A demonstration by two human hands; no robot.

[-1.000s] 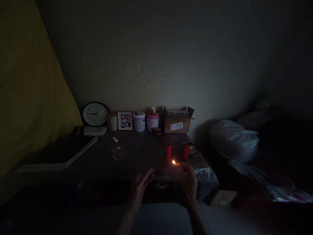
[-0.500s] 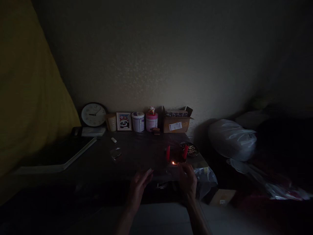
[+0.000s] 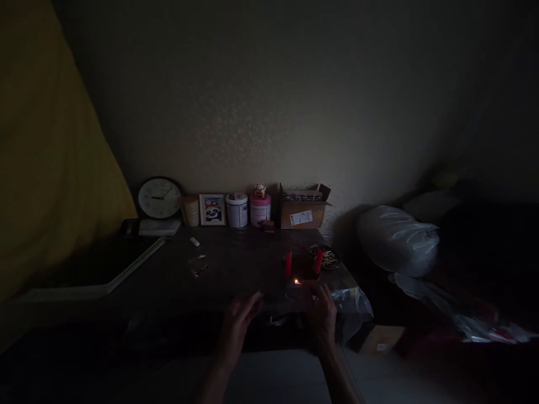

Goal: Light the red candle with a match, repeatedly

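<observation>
In the dim light my right hand pinches a burning match, its small flame pointing left. Just behind the flame stand two red candles, one on the left and one on the right; neither shows a flame. Between them is a dark area I cannot make out. My left hand is closed on a small matchbox over the table's front edge, apart from the match. A round dish of matchsticks sits behind the right candle.
On the dark table lie a small white object and a clear packet. Along the wall stand a clock, a panda picture, two tins and an open carton. Plastic bags lie to the right.
The match flame has shifted very slightly left and down with my right hand. The whole view has drifted a little; my left hand keeps its grip.
</observation>
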